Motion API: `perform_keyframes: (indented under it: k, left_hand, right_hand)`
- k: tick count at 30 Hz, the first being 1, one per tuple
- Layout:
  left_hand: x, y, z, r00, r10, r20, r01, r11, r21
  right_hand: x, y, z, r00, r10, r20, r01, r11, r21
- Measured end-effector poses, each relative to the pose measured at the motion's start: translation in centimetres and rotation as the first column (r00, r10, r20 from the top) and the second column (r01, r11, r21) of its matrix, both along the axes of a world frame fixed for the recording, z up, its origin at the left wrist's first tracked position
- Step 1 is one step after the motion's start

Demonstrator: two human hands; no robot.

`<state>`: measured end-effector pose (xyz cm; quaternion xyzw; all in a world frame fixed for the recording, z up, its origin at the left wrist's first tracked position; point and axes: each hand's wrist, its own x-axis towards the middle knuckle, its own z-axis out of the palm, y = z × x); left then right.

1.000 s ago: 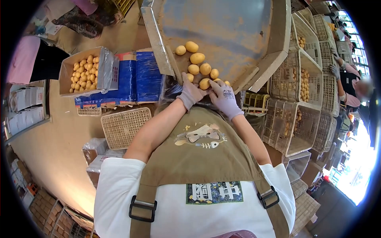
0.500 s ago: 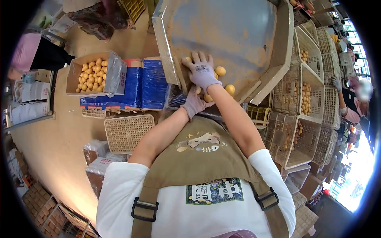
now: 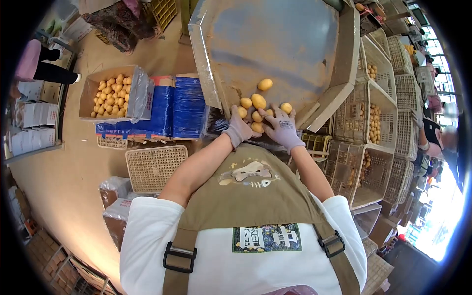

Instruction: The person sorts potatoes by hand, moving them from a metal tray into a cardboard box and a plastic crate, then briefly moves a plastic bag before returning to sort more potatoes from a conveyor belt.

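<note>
Several yellow potatoes (image 3: 258,102) lie at the near end of a dusty metal sorting tray (image 3: 275,39). My left hand (image 3: 238,130), in a pale glove, rests at the left of this group with its fingers up against the potatoes. On the right side my right hand (image 3: 282,129), also gloved, lies palm down with fingers spread. Its fingertips touch potatoes at the group's right edge. Neither hand is wrapped round a potato. Part of the left palm is hidden from view.
A lined carton of potatoes (image 3: 112,96) stands left on blue-wrapped boxes (image 3: 189,105). An upturned-looking woven crate (image 3: 156,168) is below it. Plastic crates (image 3: 354,113), some holding potatoes, line the right side. Co-workers stand at far left, top left and far right.
My right hand has moved right and back toward me from the tray's left side. Potatoes it covered now show, gathered between both hands. My left hand stays nearly in place.
</note>
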<state>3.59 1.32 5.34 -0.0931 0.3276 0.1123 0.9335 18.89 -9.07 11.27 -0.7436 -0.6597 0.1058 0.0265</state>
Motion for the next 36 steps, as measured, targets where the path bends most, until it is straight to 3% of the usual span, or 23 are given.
perform_keyframes:
  k: [3, 5, 8, 10, 12, 14, 15, 18, 20, 21, 22, 23, 24, 25, 26, 28, 30, 31, 32, 33, 34, 35, 36]
  left_hand:
    - [0.0, 0.1, -0.9, 1.0, 0.014, 0.011, -0.014, 1.0, -0.011]
    - [0.0, 0.1, 0.2, 0.998, -0.004, -0.067, 0.007, 0.999, 0.045]
    - [-0.3, 0.0, -3.2, 0.997, -0.054, 0.047, 0.051, 0.997, 0.062]
    - [-0.6, -0.1, -2.5, 0.973, -0.025, 0.228, 0.017, 0.999, 0.037]
    - [-0.5, 0.2, -0.1, 0.986, -0.059, 0.156, 0.048, 0.996, 0.069]
    - [-0.3, 0.6, -0.5, 0.983, -0.12, 0.139, 0.098, 0.983, 0.157]
    - [-0.2, 0.6, -1.1, 0.984, -0.139, 0.11, 0.121, 0.98, 0.159]
    - [-0.7, 1.0, -1.5, 0.99, -0.131, 0.052, 0.126, 0.988, 0.087]
    - [-0.7, 1.2, 0.4, 0.99, -0.118, 0.077, 0.122, 0.991, -0.049]
    - [-0.6, 1.0, 0.3, 0.994, -0.105, 0.035, 0.105, 0.995, 0.004]
    - [-0.6, 1.0, 0.5, 0.993, -0.116, 0.022, 0.115, 0.993, 0.031]
    - [-0.5, 0.9, 1.2, 0.993, -0.114, -0.003, 0.114, 0.993, 0.027]
    - [-0.5, 0.9, 1.8, 0.994, -0.109, -0.027, 0.11, 0.994, 0.021]
    - [-0.7, 0.8, 1.1, 0.994, -0.109, 0.025, 0.109, 0.994, -0.017]
    - [-0.8, 1.0, 0.3, 0.991, -0.103, 0.081, 0.108, 0.993, -0.05]
    - [-0.5, 1.0, 0.0, 0.992, -0.108, 0.064, 0.11, 0.994, -0.029]
    - [-0.3, 0.5, 0.7, 0.993, -0.114, 0.008, 0.113, 0.99, 0.081]
    - [-0.4, 0.9, -0.1, 0.991, -0.113, 0.067, 0.115, 0.993, -0.027]
    - [-0.2, 0.7, -0.1, 0.995, -0.098, 0.005, 0.098, 0.993, -0.065]
    - [-0.2, 0.5, 0.8, 0.995, -0.041, 0.086, 0.053, 0.988, -0.142]
    - [-0.6, 0.5, -1.0, 0.984, -0.056, 0.171, 0.065, 0.997, -0.044]
    - [-0.5, 0.6, -0.5, 0.983, -0.095, 0.158, 0.092, 0.995, 0.028]
    - [-0.6, 0.8, -2.9, 0.985, -0.077, 0.153, 0.087, 0.994, -0.061]
  right_hand:
    - [-0.3, 0.6, -0.6, 0.999, -0.044, -0.017, 0.046, 0.991, 0.128]
    - [-1.7, 3.1, 1.7, 0.985, 0.049, -0.165, -0.022, 0.987, 0.162]
    - [-4.6, 6.0, 1.1, 0.982, 0.178, 0.067, -0.187, 0.966, 0.177]
    - [-5.2, 7.2, 0.2, 0.971, 0.133, 0.197, -0.141, 0.99, 0.028]
    - [-5.0, 9.3, 2.4, 0.972, 0.144, 0.185, -0.096, 0.963, -0.25]
    - [-3.7, 8.4, 1.3, 1.0, 0.03, -0.007, -0.03, 0.998, -0.054]
    - [-2.7, 7.5, -0.2, 0.986, 0.024, -0.163, 0.007, 0.982, 0.19]
    - [-0.9, 5.3, 2.6, 0.913, -0.075, -0.402, 0.269, 0.85, 0.454]
    - [1.3, 3.2, 7.1, 0.994, -0.034, -0.104, 0.097, 0.722, 0.685]
    - [2.9, 1.9, 9.2, 1.0, -0.013, 0.013, -0.001, 0.679, 0.734]
    - [5.2, 0.5, 11.7, 0.979, -0.096, 0.179, -0.037, 0.78, 0.624]
    - [6.4, -0.5, 14.4, 0.875, -0.423, 0.236, 0.311, 0.864, 0.396]
    - [10.0, -2.3, 11.9, 0.759, -0.628, 0.169, 0.329, 0.595, 0.733]
    - [12.6, -3.6, 11.1, 0.497, -0.857, 0.134, 0.466, 0.394, 0.792]
    - [13.2, -3.9, 10.9, 0.437, -0.895, 0.086, 0.418, 0.287, 0.862]
    - [10.8, -4.0, 11.1, 0.736, -0.668, 0.108, 0.379, 0.539, 0.752]
    - [7.1, -2.3, 7.7, 0.93, -0.343, -0.133, 0.365, 0.813, 0.454]
    - [3.7, -0.6, 9.1, 0.958, -0.261, 0.12, 0.268, 0.962, -0.044]
    - [1.8, -1.8, 4.0, 0.985, -0.133, 0.11, 0.089, 0.936, 0.339]
    - [0.4, -1.6, 0.7, 0.985, -0.082, 0.15, 0.023, 0.934, 0.357]
    - [-0.7, -1.4, 0.2, 0.994, -0.091, -0.055, 0.102, 0.964, 0.245]
    - [-1.3, -0.8, 0.3, 0.996, -0.086, -0.016, 0.087, 0.958, 0.274]
    - [-1.7, -0.4, 0.8, 0.997, -0.082, 0.015, 0.074, 0.951, 0.301]
